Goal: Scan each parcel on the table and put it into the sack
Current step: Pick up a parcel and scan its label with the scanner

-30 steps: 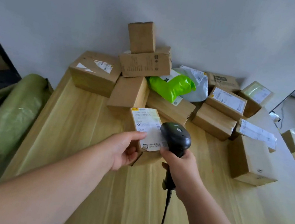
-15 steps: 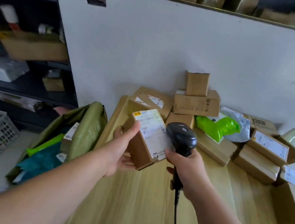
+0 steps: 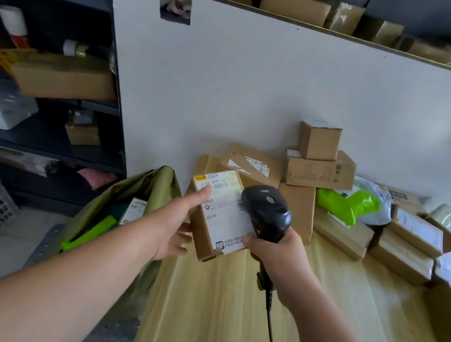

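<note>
Forearms bare, both stretched forward. Raised left hand [image 3: 177, 222] holds a parcel [image 3: 219, 217], thumb flat on the labelled face and fingers curled underneath. Beside it, right hand [image 3: 279, 254] fisted round a scanner [image 3: 267, 207] handle.

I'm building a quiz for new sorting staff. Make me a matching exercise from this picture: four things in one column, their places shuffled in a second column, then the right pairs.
Things
1. scanner
2. labelled parcel
3. sack
4. green mailer

Places
A. open, beside the left edge of the table
B. gripped by the right hand
C. lying at the back of the table
D. held by the left hand

Pairs: 1-B, 2-D, 3-A, 4-C
</note>
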